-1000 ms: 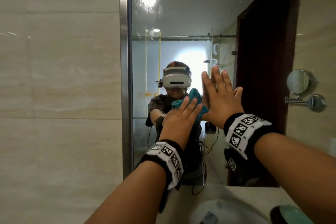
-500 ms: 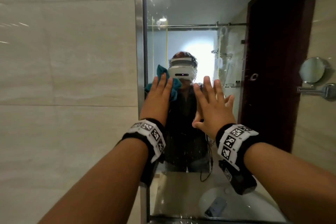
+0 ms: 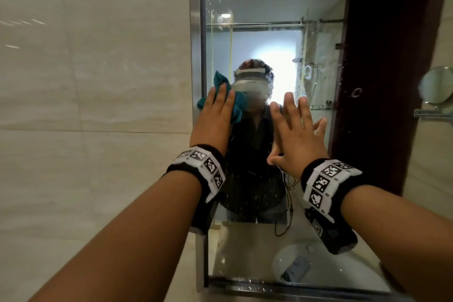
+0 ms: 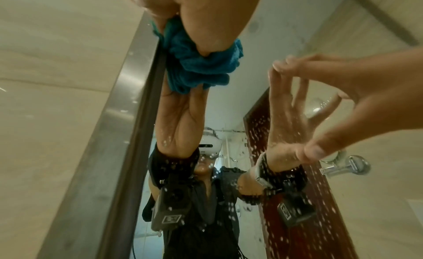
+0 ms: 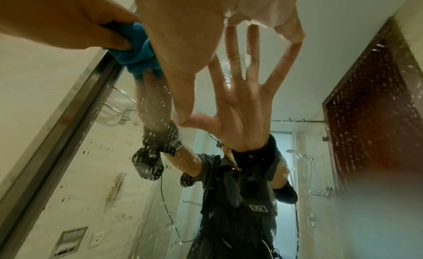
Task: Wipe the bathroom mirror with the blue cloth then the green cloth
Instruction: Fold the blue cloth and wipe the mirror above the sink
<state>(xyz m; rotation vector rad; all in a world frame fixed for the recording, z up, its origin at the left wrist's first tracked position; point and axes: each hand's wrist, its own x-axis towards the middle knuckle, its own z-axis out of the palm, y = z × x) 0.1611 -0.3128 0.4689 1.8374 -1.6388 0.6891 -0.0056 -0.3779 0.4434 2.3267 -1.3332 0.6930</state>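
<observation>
two hands are pressing against the bathroom mirror [image 3: 269, 7], side by side but apart. the left hand [image 3: 215, 117] is lying with straight fingers over the blue cloth [image 3: 236, 105], pinning the bunched cloth flat to the glass just beside the mirror's steel frame [image 3: 195, 32] on its left edge; in the left wrist view the blue cloth [image 4: 194, 64] is bulging out from under the palm, right against the frame. the right hand [image 3: 297, 135] is holding nothing, its fingers spread wide and its fingertips [image 5: 290, 35] touching the bare glass to the right of the cloth. water droplets [image 4: 263, 136] are speckling the lower glass. a white washbasin [image 3: 318, 270] is showing below the mirror's bottom edge, and a small round mirror [image 3: 436, 84] on a chrome arm is sticking out from the tiled wall [image 3: 85, 105] at the far right. i cannot tell where the green cloth is, since no view is showing it.
</observation>
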